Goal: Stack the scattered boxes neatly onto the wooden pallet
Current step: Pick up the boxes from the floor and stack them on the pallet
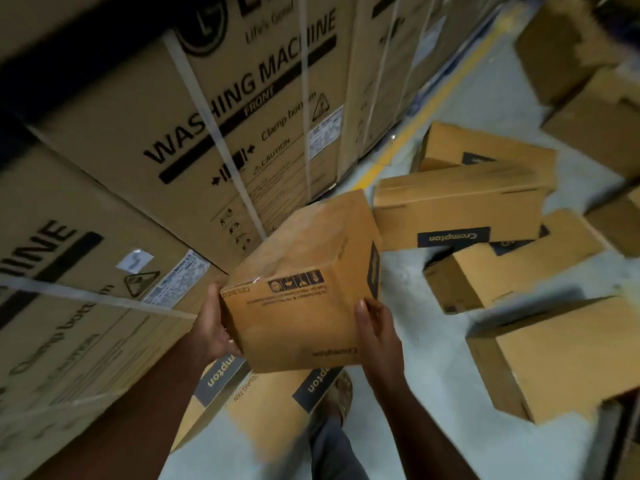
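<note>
From the head view, a brown corrugated cardboard box (pixel 304 282) with a dark printed band on one side and a row of handling symbols on its near face is held up in the air between both hands, above the pale grey concrete floor (pixel 408 393). Its long axis runs away from the person, rising toward the upper right of the picture, so the far end points at the tall cartons and the near end at the person. The box is tilted, with its near bottom corner lowest.

The left hand (pixel 211 327) clasps the near left edge of the box, thumb on the near face and fingers curled under and behind it. The right hand (pixel 374 327) presses against the near right corner, thumb laid along the near face and the other fingers wrapped around the side; both hands carry the same box.

On the left stand large brown cartons printed WASHING MACHINE (pixel 214 109), bound with pale straps. A yellow painted line (pixel 429 109) runs along the floor beside them.

Several more brown cardboard boxes (pixel 460 209) lie scattered and overlapping on the floor to the right, some bearing a dark label. Another box (pixel 225 403) lies on the floor under the held one. A foot in a tan sandal (pixel 341 393) shows just below the held box.
</note>
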A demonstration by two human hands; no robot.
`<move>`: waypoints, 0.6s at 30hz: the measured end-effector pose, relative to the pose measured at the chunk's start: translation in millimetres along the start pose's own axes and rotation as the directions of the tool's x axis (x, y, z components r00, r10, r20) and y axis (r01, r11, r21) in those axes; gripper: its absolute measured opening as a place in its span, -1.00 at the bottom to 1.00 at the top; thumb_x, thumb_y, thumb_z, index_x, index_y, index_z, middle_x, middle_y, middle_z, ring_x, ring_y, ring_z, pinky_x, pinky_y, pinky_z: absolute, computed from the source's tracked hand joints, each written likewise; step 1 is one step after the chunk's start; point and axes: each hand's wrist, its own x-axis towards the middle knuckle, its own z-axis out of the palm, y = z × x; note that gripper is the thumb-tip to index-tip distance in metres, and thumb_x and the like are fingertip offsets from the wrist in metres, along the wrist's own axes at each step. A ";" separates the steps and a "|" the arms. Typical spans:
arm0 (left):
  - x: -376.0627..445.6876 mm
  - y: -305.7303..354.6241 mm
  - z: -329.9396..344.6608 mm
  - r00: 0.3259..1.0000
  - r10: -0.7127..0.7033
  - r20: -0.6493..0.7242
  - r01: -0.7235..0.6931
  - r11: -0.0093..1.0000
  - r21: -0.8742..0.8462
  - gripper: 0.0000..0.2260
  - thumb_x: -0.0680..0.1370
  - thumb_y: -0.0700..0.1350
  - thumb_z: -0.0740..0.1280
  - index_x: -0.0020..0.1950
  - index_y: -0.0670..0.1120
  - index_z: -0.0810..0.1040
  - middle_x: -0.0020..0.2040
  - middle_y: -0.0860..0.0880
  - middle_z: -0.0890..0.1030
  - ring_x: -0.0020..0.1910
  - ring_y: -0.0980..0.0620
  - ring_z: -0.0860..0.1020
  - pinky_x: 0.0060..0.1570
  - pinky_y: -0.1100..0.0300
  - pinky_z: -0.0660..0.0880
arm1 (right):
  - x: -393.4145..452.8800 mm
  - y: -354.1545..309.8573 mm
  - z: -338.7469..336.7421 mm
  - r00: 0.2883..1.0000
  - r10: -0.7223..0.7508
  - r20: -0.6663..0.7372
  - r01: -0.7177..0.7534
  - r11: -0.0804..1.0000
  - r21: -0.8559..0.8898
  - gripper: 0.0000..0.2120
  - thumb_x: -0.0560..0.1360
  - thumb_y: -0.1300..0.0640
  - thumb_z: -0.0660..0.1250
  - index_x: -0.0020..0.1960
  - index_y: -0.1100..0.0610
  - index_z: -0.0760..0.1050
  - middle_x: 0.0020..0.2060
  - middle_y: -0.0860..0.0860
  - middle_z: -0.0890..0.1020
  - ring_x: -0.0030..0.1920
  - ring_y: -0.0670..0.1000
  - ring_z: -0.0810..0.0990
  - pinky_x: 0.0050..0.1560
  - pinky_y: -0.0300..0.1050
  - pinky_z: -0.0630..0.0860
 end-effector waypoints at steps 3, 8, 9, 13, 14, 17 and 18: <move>-83.9 -44.6 -21.4 0.982 0.187 0.037 -0.189 0.979 0.071 -0.55 0.55 0.40 0.16 0.13 0.12 0.62 0.08 -0.08 0.67 0.11 -0.17 0.57 -0.15 -0.16 0.57 | -79.2 18.5 -19.1 1.000 0.028 -0.005 -0.028 0.999 0.018 -0.28 0.28 -0.78 -0.08 0.42 -0.67 0.10 0.49 -0.16 0.45 0.46 0.11 0.48 0.47 0.29 0.40; -201.4 -128.4 -73.7 0.946 0.296 0.132 -0.318 0.928 0.193 -0.51 0.58 0.33 0.20 0.24 -0.01 0.60 0.07 -0.12 0.68 0.08 -0.13 0.59 0.00 0.01 0.50 | -232.2 39.3 -41.3 0.996 0.092 0.020 -0.094 0.982 0.161 -0.12 0.35 -0.72 -0.05 0.47 -0.28 0.42 0.44 -0.07 0.52 0.41 0.06 0.51 0.51 0.14 0.32; -221.0 -144.9 -85.1 0.939 0.310 0.149 -0.337 0.918 0.211 -0.49 0.57 0.33 0.21 0.22 -0.04 0.61 0.08 -0.13 0.67 0.08 -0.14 0.59 0.03 -0.02 0.47 | -263.5 39.3 -47.0 0.997 0.077 0.022 -0.080 0.980 0.184 -0.16 0.32 -0.73 -0.01 0.41 -0.30 0.45 0.41 -0.11 0.52 0.36 -0.01 0.52 0.47 0.08 0.32; -287.2 -219.4 -131.3 0.900 0.396 0.181 -0.434 0.849 0.301 -0.47 0.57 0.32 0.23 0.08 -0.14 0.62 -0.11 -0.20 0.60 -0.05 -0.18 0.60 -0.12 0.03 0.45 | -367.0 57.4 -74.1 0.997 0.082 0.008 -0.082 0.992 0.091 0.11 0.20 -0.78 0.14 0.55 -0.13 0.31 0.41 -0.08 0.50 0.35 0.06 0.51 0.33 0.15 0.47; -304.1 -239.5 -139.8 0.893 0.409 0.189 -0.449 0.842 0.299 -0.50 0.58 0.30 0.24 0.10 -0.12 0.64 -0.10 -0.17 0.65 -0.05 -0.20 0.63 -0.16 0.05 0.49 | -391.1 68.3 -83.6 0.994 0.112 -0.013 -0.110 0.989 0.102 0.08 0.21 -0.76 0.18 0.53 -0.12 0.29 0.37 -0.06 0.52 0.30 0.06 0.54 0.22 0.11 0.52; -341.8 -300.4 -152.5 0.879 0.385 0.282 -0.461 0.838 0.292 -0.64 0.64 0.20 0.26 -0.05 -0.09 0.55 -0.33 -0.04 0.59 -0.19 -0.11 0.63 -0.14 -0.01 0.54 | -455.0 105.2 -115.5 0.985 0.165 -0.059 -0.153 0.974 0.170 -0.09 0.27 -0.65 0.26 0.45 -0.14 0.33 0.21 -0.05 0.60 0.13 0.01 0.62 -0.06 -0.02 0.58; -351.0 -320.8 -153.5 0.878 0.362 0.313 -0.453 0.839 0.300 -0.65 0.66 0.17 0.25 -0.11 -0.09 0.48 -0.38 -0.03 0.51 -0.22 -0.10 0.59 -0.08 -0.04 0.54 | -474.9 119.5 -126.0 0.983 0.168 -0.074 -0.152 0.972 0.181 -0.14 0.29 -0.61 0.26 0.44 -0.15 0.34 0.16 -0.06 0.61 0.09 -0.01 0.62 -0.13 -0.07 0.56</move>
